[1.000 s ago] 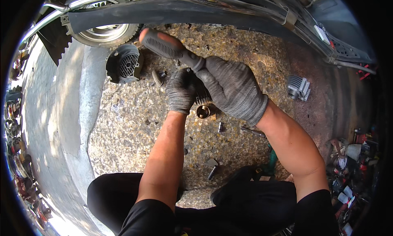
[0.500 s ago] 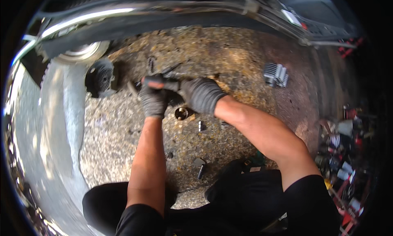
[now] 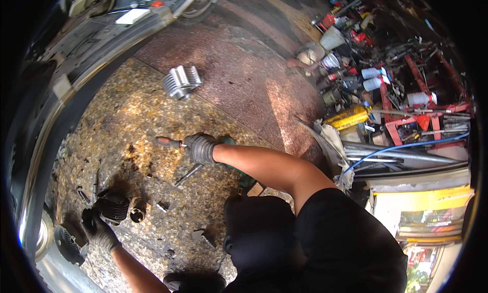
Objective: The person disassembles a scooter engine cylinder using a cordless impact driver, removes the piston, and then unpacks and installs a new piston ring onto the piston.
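Observation:
My gloved left hand (image 3: 101, 234) is closed on the edge of a dark finned part (image 3: 113, 207) at lower left. My gloved right hand (image 3: 202, 149) grips an orange-and-grey handled tool (image 3: 166, 141) near the middle, above a steel bar (image 3: 187, 175) on the speckled floor. A green object (image 3: 242, 178) shows partly behind my right arm. A small round metal part (image 3: 136, 215) lies right of the finned part, beside a short shiny pin (image 3: 162, 206). A black vented housing (image 3: 68, 247) lies just below left of my left hand.
A silver finned cylinder (image 3: 181, 82) lies farther forward. A vehicle's sill (image 3: 99, 69) and a wheel (image 3: 44, 234) border the left. Tools, bottles and a red metal frame (image 3: 417, 71) crowd the right, with a yellow canister (image 3: 346, 118), pipes and a blue hose (image 3: 404, 145).
My view has turned right toward the clutter. My right hand has moved away from my left hand with the orange-handled tool, to the right; my left hand stays at the dark finned part.

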`<action>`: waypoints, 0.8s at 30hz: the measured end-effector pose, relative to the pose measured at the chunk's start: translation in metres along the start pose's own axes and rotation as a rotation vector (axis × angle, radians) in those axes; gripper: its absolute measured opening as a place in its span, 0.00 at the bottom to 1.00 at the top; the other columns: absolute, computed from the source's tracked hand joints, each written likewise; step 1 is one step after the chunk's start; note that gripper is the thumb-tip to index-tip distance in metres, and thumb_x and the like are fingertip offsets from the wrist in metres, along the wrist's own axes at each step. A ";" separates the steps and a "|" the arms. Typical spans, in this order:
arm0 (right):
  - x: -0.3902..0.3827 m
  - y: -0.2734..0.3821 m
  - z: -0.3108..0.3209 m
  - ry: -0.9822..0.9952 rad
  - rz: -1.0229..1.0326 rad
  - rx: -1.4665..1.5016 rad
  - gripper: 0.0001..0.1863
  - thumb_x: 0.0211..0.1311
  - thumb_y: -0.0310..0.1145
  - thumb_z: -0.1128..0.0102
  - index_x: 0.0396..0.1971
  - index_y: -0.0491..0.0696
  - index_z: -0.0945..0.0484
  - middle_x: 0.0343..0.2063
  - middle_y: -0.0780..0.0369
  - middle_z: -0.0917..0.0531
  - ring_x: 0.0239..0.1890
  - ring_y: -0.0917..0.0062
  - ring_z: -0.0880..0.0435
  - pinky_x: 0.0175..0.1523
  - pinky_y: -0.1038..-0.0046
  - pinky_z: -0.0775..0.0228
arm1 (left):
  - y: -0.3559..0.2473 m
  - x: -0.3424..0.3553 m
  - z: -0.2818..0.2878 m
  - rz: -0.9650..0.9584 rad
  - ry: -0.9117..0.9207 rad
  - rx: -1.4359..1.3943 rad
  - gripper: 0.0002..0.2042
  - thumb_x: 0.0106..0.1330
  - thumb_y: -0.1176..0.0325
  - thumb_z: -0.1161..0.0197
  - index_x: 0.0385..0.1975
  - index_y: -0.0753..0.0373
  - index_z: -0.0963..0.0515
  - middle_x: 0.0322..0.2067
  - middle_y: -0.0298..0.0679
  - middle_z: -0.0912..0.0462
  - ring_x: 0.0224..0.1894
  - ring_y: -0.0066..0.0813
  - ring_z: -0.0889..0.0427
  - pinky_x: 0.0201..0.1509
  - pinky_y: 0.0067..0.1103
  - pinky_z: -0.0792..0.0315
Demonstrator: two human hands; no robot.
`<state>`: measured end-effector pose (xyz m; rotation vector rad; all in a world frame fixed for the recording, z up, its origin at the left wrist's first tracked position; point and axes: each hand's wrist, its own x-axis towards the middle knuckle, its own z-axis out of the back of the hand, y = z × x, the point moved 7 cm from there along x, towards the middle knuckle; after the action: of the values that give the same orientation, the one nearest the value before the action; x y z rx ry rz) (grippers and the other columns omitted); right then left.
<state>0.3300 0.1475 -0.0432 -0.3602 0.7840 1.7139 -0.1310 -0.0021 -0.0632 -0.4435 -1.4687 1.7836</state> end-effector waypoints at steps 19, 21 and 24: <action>-0.092 -0.147 -0.029 -0.602 -0.264 0.195 0.32 0.49 0.47 0.29 0.50 0.42 0.27 0.45 0.48 0.21 0.48 0.54 0.22 0.52 0.58 0.28 | -0.038 -0.003 -0.005 -0.089 -0.042 0.045 0.06 0.68 0.74 0.42 0.39 0.69 0.22 0.37 0.41 0.16 0.39 0.28 0.18 0.48 0.24 0.26; -0.093 -0.160 -0.063 -0.485 -0.287 0.407 0.32 0.47 0.45 0.25 0.48 0.44 0.28 0.42 0.52 0.20 0.48 0.59 0.21 0.52 0.61 0.27 | -0.048 -0.006 -0.010 -0.071 -0.068 0.076 0.06 0.68 0.74 0.41 0.39 0.68 0.22 0.36 0.40 0.16 0.39 0.27 0.19 0.48 0.23 0.26; -0.074 -0.170 -0.106 -0.322 -0.195 0.570 0.31 0.44 0.39 0.24 0.47 0.47 0.30 0.41 0.60 0.20 0.43 0.66 0.21 0.50 0.66 0.27 | -0.051 -0.011 -0.014 -0.016 -0.097 0.167 0.06 0.66 0.73 0.39 0.40 0.67 0.21 0.36 0.39 0.16 0.39 0.27 0.19 0.48 0.23 0.26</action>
<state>0.4953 0.0424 -0.1288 0.2195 0.9206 1.2552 -0.0972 0.0013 -0.0208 -0.2628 -1.3705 1.9199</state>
